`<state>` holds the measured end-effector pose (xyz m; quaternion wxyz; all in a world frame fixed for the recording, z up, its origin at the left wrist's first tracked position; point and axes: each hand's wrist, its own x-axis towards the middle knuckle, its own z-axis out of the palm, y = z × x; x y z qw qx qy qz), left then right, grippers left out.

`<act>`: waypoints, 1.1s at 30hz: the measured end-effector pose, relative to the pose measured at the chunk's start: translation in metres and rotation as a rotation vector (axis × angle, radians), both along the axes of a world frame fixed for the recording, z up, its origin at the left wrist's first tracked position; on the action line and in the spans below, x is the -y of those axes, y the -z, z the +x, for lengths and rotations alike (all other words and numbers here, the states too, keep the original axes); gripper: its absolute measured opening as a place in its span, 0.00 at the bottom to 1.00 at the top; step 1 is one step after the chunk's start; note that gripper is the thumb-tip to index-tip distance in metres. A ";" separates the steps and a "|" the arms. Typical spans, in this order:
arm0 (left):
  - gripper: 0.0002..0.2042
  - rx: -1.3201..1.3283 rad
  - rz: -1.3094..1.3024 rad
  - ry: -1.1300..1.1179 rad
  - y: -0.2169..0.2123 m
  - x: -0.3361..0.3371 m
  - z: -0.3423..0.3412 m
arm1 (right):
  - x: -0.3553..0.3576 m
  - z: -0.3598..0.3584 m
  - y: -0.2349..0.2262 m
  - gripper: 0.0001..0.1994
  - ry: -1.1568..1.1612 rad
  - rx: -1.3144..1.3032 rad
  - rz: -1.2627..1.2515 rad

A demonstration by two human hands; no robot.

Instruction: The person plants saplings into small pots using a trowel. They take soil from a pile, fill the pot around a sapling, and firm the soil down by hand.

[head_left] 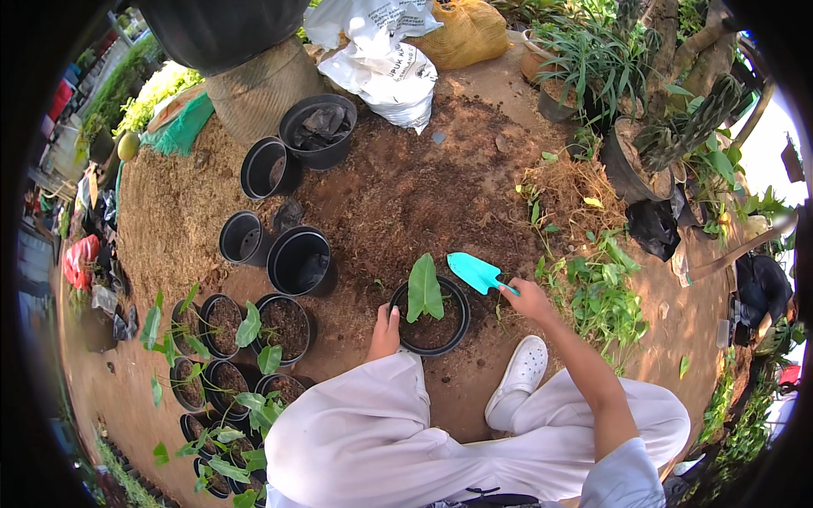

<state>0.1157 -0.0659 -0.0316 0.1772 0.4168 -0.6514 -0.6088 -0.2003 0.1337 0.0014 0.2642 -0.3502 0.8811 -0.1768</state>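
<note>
My right hand is wrapped round the handle of a turquoise hand trowel. Its blade points left over the soil, beside the far right rim of a round black plant pot. Inside that pot, on dark soil, stands a seedling with one large green arrow-shaped leaf. Close against the pot's left side, my left hand holds it with fingers pointing away from me. The leaf covers part of the pot's far rim.
Several potted seedlings crowd the left. Beyond them stand black pots without plants. White sacks and a large dark container are at the back. Loose brown soil spreads ahead; pulled greenery lies right. My clogged foot is near the pot.
</note>
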 end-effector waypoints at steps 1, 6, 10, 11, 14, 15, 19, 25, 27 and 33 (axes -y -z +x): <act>0.21 0.002 0.005 -0.004 0.001 0.000 0.000 | -0.004 -0.003 -0.001 0.25 -0.014 -0.040 0.007; 0.20 0.020 0.037 0.005 0.004 0.000 -0.002 | -0.017 -0.031 0.002 0.24 -0.016 -0.161 0.006; 0.19 -0.005 0.047 -0.022 0.012 0.000 -0.001 | -0.014 -0.050 0.000 0.23 0.028 -0.211 -0.024; 0.19 0.005 0.061 -0.031 0.012 0.000 0.000 | -0.009 -0.051 -0.001 0.22 0.025 -0.199 -0.030; 0.18 0.062 0.060 -0.075 0.010 -0.004 -0.003 | 0.008 -0.054 -0.001 0.22 0.024 -0.159 -0.055; 0.17 0.084 0.050 -0.093 0.010 -0.004 -0.005 | 0.020 -0.051 0.002 0.22 0.027 -0.147 -0.070; 0.15 0.133 -0.007 -0.119 0.012 -0.005 -0.008 | 0.094 -0.036 0.011 0.25 0.027 -0.075 -0.009; 0.14 0.121 -0.034 -0.108 0.000 -0.006 -0.010 | 0.161 -0.037 0.039 0.28 -0.035 -0.070 0.134; 0.15 0.109 -0.027 -0.118 0.002 -0.006 -0.008 | 0.166 -0.038 0.045 0.29 -0.038 -0.041 0.156; 0.15 0.132 -0.043 -0.099 -0.006 -0.006 -0.011 | 0.159 -0.017 0.065 0.29 0.057 -0.111 0.071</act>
